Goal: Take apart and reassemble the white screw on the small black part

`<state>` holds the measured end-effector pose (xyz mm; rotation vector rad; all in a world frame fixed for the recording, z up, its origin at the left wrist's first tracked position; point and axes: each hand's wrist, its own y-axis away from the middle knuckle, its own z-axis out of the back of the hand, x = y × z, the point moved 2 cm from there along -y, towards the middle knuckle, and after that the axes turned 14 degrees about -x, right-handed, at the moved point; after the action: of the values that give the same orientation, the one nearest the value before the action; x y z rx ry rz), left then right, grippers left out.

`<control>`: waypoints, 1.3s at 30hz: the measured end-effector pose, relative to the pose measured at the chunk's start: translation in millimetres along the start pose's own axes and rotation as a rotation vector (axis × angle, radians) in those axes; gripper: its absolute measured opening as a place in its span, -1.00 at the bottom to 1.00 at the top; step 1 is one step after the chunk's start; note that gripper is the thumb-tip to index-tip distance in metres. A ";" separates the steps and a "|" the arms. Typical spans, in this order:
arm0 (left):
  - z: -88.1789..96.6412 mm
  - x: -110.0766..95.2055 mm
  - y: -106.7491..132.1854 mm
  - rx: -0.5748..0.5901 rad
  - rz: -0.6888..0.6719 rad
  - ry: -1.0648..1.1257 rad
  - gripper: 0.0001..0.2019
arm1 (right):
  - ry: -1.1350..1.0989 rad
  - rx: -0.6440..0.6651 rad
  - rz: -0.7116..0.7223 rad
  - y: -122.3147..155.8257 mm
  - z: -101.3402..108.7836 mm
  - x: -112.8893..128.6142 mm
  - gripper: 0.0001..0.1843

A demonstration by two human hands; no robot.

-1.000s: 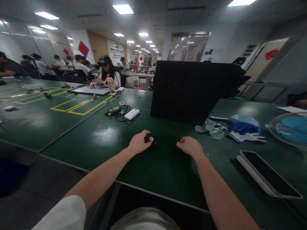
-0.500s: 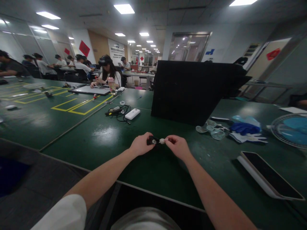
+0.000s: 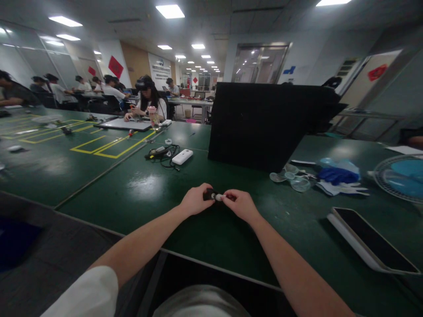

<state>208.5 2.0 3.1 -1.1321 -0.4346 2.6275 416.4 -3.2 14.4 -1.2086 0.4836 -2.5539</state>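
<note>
- Left hand (image 3: pixel 194 200): fingers closed around a black part (image 3: pixel 208 194), near the tabletop's (image 3: pixel 211 233) front edge
- Right hand (image 3: pixel 239 204): fingers pinch a white piece (image 3: pixel 218 197), touching the black part

Green worktable (image 3: pixel 109 185) bears a tablet (image 3: pixel 370 240) right of the right hand (image 3: pixel 241 206), a white remote (image 3: pixel 182 156) beyond the left hand (image 3: pixel 194 200).

Was lit from above by white ceiling panels (image 3: pixel 170 11), blown out to glare, mirrored as a pale sheen on the dark green table (image 3: pixel 147 185); looked dim lower down, bowed and stretched at the edges, soft in the distance.
</note>
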 end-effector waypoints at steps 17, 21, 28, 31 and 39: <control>1.3 4.5 -3.8 0.024 0.088 -0.010 -0.54 | -1.255 -0.316 -0.996 -25.6 37.6 -89.0 -0.16; 1.7 3.5 -3.6 0.026 0.087 -0.010 -0.55 | -1.245 -0.295 -0.984 -25.1 34.8 -91.2 -0.19; 0.8 6.6 -3.6 0.015 0.056 -0.019 -0.55 | -1.222 -0.291 -0.976 -24.7 34.8 -88.8 -0.24; 0.6 7.1 -3.9 0.014 0.066 -0.029 -0.55 | -1.221 -0.298 -0.969 -24.8 34.7 -87.1 -0.25; 1.8 7.5 -4.2 0.032 0.071 -0.019 -0.54 | -1.211 -0.302 -0.982 -24.6 34.6 -86.5 -0.28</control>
<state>202.6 8.1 0.8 -1.1329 -0.3612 2.6982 494.0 45.8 -14.7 -3.2822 -0.0839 -1.6297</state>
